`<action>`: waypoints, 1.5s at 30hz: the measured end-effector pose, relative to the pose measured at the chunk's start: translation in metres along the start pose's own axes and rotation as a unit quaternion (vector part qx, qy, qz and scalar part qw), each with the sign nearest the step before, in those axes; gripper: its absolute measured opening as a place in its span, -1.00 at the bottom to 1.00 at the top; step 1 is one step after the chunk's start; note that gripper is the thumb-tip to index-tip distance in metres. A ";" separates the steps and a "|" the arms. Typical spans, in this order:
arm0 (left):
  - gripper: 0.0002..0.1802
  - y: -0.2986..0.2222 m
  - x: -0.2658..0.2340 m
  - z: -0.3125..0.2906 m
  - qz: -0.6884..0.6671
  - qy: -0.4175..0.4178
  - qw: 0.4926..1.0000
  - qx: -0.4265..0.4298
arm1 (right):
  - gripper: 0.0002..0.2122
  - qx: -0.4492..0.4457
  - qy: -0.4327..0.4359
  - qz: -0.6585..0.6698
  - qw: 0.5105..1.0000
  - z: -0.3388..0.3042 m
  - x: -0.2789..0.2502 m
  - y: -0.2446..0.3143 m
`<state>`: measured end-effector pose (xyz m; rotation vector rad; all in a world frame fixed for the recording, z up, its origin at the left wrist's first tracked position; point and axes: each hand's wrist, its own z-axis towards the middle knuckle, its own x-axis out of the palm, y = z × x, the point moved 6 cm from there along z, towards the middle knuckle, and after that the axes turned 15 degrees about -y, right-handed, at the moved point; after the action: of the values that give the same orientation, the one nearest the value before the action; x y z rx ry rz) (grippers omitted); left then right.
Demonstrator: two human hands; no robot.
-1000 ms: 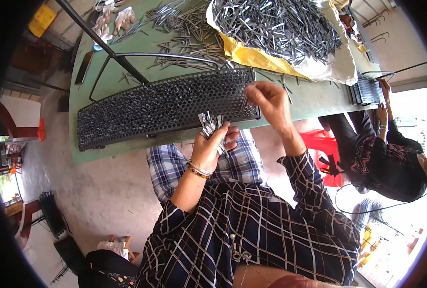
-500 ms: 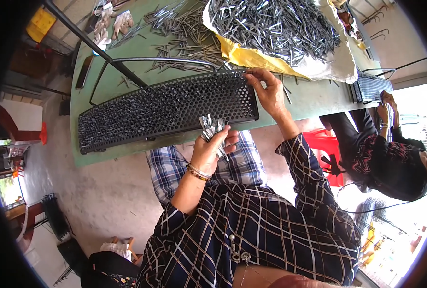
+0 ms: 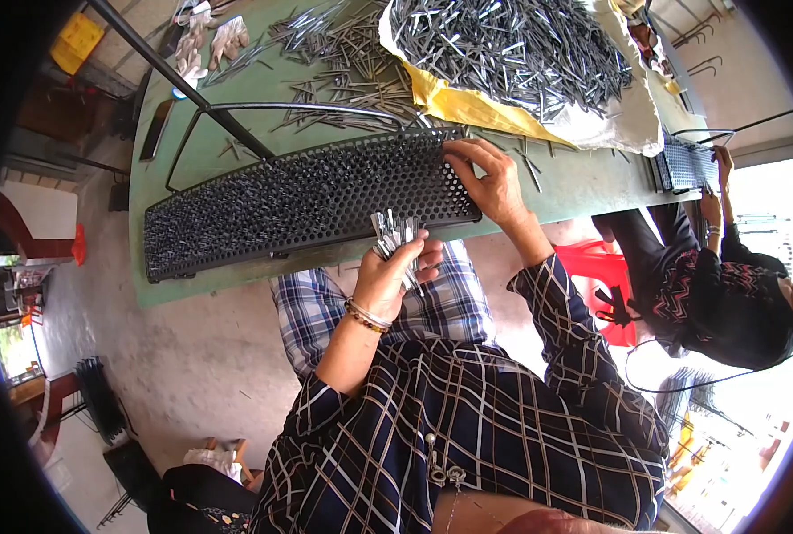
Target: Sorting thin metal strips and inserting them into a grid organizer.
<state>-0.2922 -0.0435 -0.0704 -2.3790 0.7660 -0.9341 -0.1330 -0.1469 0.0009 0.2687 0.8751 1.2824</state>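
Gripping one bundle of slim, shiny metal strips (image 3: 394, 230), the left hand (image 3: 387, 267) has its fingers closed at the near edge of one long black rack (image 3: 423, 198), perforated with round holes. Countless strips bristle across its left side. The right hand (image 3: 492, 182) bends over its right end; whether those fingers pinch anything, I cannot tell. Behind, one white-and-yellow sack (image 3: 481, 109) bears a heap (image 3: 512, 53) of uncounted strips on the smooth green tabletop (image 3: 583, 189).
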 end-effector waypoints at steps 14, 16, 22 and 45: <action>-0.76 0.000 -0.002 0.001 -0.014 0.015 1.000 -0.001 | -0.90 0.070 -0.072 -0.062 0.993 -0.003 -0.005 -0.004; -0.76 0.000 0.000 0.001 -0.028 0.020 0.999 -0.006 | -0.91 0.075 -0.080 -0.069 0.992 -0.005 -0.007 -0.004; -0.75 0.000 -0.002 0.003 -0.070 0.037 0.996 -0.042 | -0.86 0.093 -0.064 -0.070 0.991 -0.010 -0.002 -0.003; -0.76 0.000 0.003 -0.001 0.016 -0.013 0.998 0.062 | -0.83 0.330 0.216 0.127 0.910 -0.048 0.015 0.035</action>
<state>-0.2912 -0.0456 -0.0678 -2.2606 0.7119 -0.9081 -0.1910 -0.1364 -0.0156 0.6667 1.7002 1.2666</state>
